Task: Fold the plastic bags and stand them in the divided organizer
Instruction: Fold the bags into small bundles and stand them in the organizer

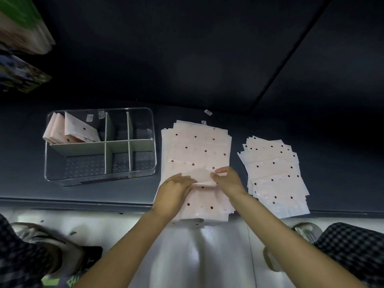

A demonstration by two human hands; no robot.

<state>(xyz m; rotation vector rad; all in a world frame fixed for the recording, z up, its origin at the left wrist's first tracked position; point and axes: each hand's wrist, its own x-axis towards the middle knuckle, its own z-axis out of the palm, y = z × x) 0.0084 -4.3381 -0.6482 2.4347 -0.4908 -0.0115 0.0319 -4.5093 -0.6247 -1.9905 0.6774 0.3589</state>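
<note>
Folding step under way: left hand (176, 189) and right hand (227, 179) both pinch the top pink dotted bag (204, 179) on the centre stack (195, 146). Next: crease it, then stand it in the clear divided organizer (99, 175), centre left, beside the folded bags (70, 129).

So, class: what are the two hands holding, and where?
Both hands, left and right, pinch the top bag of the middle pile along its raised fold.

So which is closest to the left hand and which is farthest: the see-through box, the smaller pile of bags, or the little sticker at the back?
From the left hand:
1. See-through box, just to its left.
2. Smaller pile of bags, off to the right, past the right hand.
3. Little sticker, at the back, beyond the big pile.
</note>
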